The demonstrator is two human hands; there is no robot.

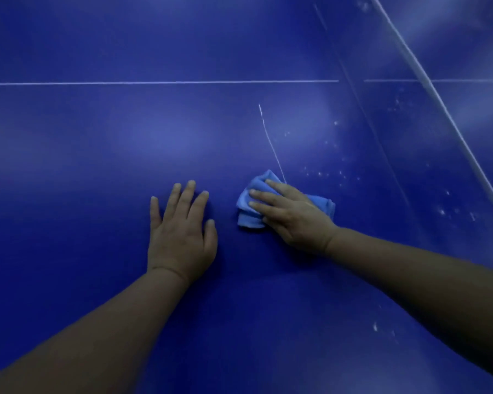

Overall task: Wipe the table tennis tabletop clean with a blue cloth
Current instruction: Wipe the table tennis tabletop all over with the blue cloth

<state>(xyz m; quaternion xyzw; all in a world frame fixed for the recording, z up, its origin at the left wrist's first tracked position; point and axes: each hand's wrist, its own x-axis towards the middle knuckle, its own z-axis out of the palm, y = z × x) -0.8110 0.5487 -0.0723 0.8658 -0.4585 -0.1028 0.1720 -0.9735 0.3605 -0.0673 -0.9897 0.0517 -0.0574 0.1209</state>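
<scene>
The dark blue table tennis tabletop (pixel 97 166) fills the view. A crumpled light blue cloth (pixel 246 211) lies on it right of centre. My right hand (pixel 291 217) presses flat on the cloth with its fingers straight, covering the cloth's middle. My left hand (pixel 182 228) rests palm down on the bare tabletop just left of the cloth, fingers spread, holding nothing. A thin white streak (pixel 269 140) runs from the cloth's far edge away from me.
White specks and smudges (pixel 325 172) dot the surface to the right of the cloth. A white centre line (pixel 154 82) crosses the table far from me. A pale band (pixel 439 103), perhaps the net's edge, slants down the right side.
</scene>
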